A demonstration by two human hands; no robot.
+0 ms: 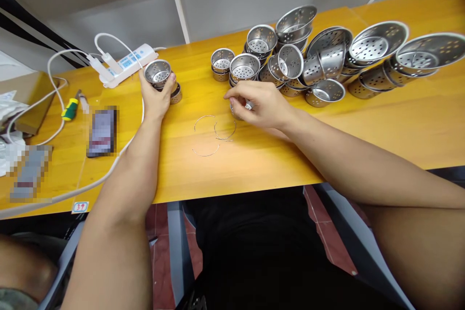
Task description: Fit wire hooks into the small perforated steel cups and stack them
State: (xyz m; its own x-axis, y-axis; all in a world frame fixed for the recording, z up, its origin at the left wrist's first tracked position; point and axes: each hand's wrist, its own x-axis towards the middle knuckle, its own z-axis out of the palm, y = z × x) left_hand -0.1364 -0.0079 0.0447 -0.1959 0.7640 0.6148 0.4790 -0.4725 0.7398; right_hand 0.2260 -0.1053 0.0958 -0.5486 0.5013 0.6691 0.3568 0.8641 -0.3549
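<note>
Apparently positioning perforated cup [157, 73], gripped by wrapped fingers [170, 85] of left hand [155, 99] near desk's [254, 167] back edge, with half-curled right hand [259, 104] of indeterminable hold, next needing steadiness.

A white power strip [128, 63] lies near the rear edge of the table [254, 164], two plugs [112, 64] inserted. A green-and-yellow-handled screwdriver [70, 109] lies near a pixelated rectangular device [102, 133]. A numbered label [80, 207] marks the front edge. Red tiles [162, 256] cover the floor.
</note>
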